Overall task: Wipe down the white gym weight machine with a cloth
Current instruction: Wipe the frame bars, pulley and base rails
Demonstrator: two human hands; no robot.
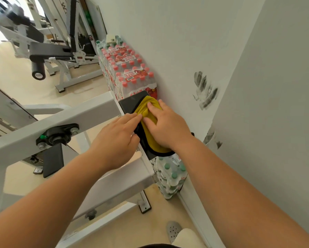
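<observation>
A yellow cloth (pixel 146 111) lies bunched on a black pad (pixel 130 104) at the end of the white weight machine's arm (pixel 75 120), close to the wall. My right hand (pixel 166 126) lies flat on the cloth with straight fingers, pressing it onto the pad. My left hand (pixel 117 136) rests beside it on the pad's left edge, fingertips touching the cloth's edge. The machine's white frame (pixel 114 187) runs down to the floor below my arms.
Shrink-wrapped packs of red-capped water bottles (pixel 130 72) stand against the wall beyond the pad; a green-capped pack (pixel 171 176) sits under it. The white wall (pixel 186 42) on the right has dark smudges (pixel 205 92). Another white machine with black pads (pixel 48 52) stands far left. A grey slipper (pixel 173 230) is below.
</observation>
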